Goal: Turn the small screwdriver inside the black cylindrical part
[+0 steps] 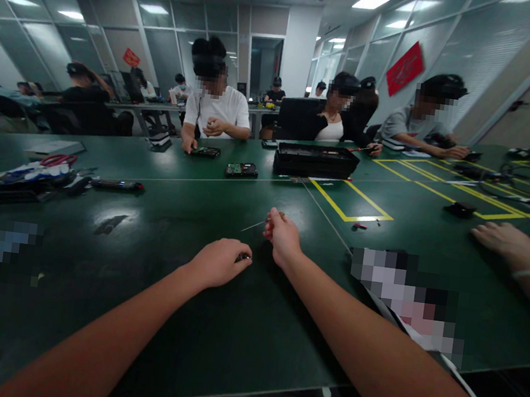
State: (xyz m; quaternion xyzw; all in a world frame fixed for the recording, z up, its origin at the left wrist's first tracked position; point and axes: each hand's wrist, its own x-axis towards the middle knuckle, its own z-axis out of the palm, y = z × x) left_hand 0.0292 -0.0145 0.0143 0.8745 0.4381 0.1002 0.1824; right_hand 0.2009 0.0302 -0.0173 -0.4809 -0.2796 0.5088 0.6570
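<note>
My left hand (222, 262) is curled just above the green table (171, 329), thumb and fingers closed round a small dark, shiny object (243, 257) that is mostly hidden. To its right and slightly farther away, my right hand (282, 236) is closed on a thin screwdriver (252, 226). Its slim metal shaft points left and a little down, beyond the left hand's fingertips; its handle is mostly covered by my fingers. The shaft and the object in the left hand are apart.
A black open box (316, 161) stands ahead, beside a hard drive (242, 169). Tools are heaped at left near a black pen-shaped tool (116, 185). Yellow tape (369, 219) marks the table. Another person's hand (505, 244) rests at right; people sit opposite.
</note>
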